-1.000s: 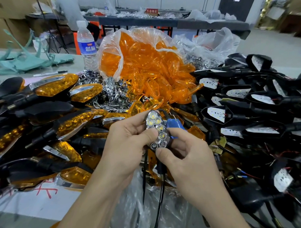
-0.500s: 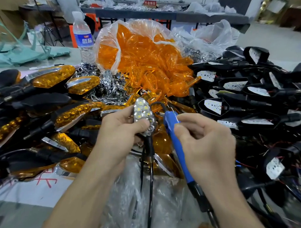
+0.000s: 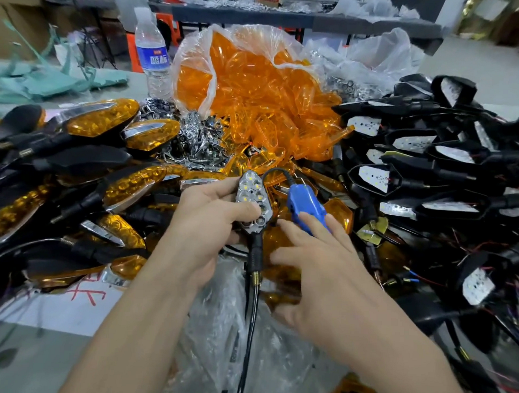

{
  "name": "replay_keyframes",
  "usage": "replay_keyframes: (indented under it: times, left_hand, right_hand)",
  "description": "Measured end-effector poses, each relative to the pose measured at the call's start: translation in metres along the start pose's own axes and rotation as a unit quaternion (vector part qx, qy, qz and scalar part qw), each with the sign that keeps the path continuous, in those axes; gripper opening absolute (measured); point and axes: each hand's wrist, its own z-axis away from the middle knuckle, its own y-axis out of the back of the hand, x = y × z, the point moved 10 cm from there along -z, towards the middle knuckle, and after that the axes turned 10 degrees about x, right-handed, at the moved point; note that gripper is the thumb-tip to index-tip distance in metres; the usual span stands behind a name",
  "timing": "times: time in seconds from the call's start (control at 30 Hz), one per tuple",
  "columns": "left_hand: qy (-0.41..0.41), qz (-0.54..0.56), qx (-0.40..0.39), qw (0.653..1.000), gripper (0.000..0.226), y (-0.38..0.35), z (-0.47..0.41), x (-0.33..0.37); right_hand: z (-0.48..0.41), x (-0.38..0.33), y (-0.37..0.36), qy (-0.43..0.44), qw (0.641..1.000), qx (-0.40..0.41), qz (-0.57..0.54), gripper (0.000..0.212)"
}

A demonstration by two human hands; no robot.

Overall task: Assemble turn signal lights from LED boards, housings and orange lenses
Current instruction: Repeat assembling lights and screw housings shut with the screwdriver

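Bench layout: a clear bag of orange lenses is set at centre back. Black housings with white LED boards are heaped at the right, and finished lights with lenses fitted are stacked at the left.

Change against half a second ago: the blue corded tool is no longer gripped. It is now seen lying on the loose lenses just beside the work piece. The right hand is spread over its near end with fingers straight; whether the fingertips touch it cannot be told.

The left hand is kept clamped on the lensless light. The thumb is laid across the chrome reflector, the LEDs face up, and the stalk hangs toward the person. The hands are held apart but close.

Judgement: the tool step on this unit is taken as finished. The right hand is freed, probably to pick up an orange lens. The lens is not yet fitted.
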Motion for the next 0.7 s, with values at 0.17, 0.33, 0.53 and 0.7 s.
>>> replay_keyframes:
  times: [0.17, 0.33, 0.53, 0.7]
  left_hand:
    - [0.005, 0.019, 0.018, 1.0, 0.041, 0.007, -0.005, -0.001]
    - [-0.013, 0.009, 0.012, 1.0, 0.046, 0.004, -0.004, 0.0]
    - [-0.027, 0.006, -0.001, 1.0, 0.044, -0.002, 0.0, 0.003]
    - [-0.039, -0.013, -0.032, 0.999, 0.039, -0.013, 0.008, 0.004]
  right_hand:
    - [0.005, 0.021, 0.03, -0.076, 0.977, 0.121, -0.16, 0.025]
    - [0.006, 0.064, 0.036, -0.197, 0.853, 0.199, -0.44, 0.024]
    - [0.007, 0.069, 0.031, -0.231, 0.684, 0.245, -0.647, 0.021]
    - [0.001, 0.058, 0.029, -0.199, 0.615, 0.241, -0.724, 0.039]
